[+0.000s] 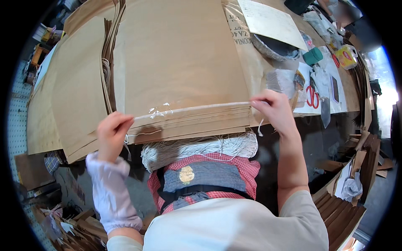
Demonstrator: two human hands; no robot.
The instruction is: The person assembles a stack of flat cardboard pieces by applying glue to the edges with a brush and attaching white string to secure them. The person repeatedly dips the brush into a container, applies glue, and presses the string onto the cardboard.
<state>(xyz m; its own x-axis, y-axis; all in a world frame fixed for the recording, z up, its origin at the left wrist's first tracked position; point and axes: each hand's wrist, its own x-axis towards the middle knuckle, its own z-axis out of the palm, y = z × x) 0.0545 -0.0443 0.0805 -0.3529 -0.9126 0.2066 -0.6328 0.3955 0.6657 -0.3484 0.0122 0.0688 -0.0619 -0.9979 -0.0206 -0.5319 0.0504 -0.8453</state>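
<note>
A white cord (197, 108) is stretched taut between my two hands, across the near edge of a stack of brown paper sheets (180, 54). My left hand (112, 130) pinches one end at the stack's left corner, and my right hand (274, 109) pinches the other just past the right corner. A short loose tail hangs below my right hand. Whitish wet-looking spots show on the top sheet beside the cord. On my lap, against the table edge, lies a thick bundle of white cords (201, 148).
Left of the stack stand more brown paper bundles (79, 79). To the right are a bowl (274, 48) partly under a white board (272, 21), red scissors (312, 97), a knife (325, 112), a phone (335, 89) and a green-lidded container (313, 56). Another person (347, 16) is at the far right.
</note>
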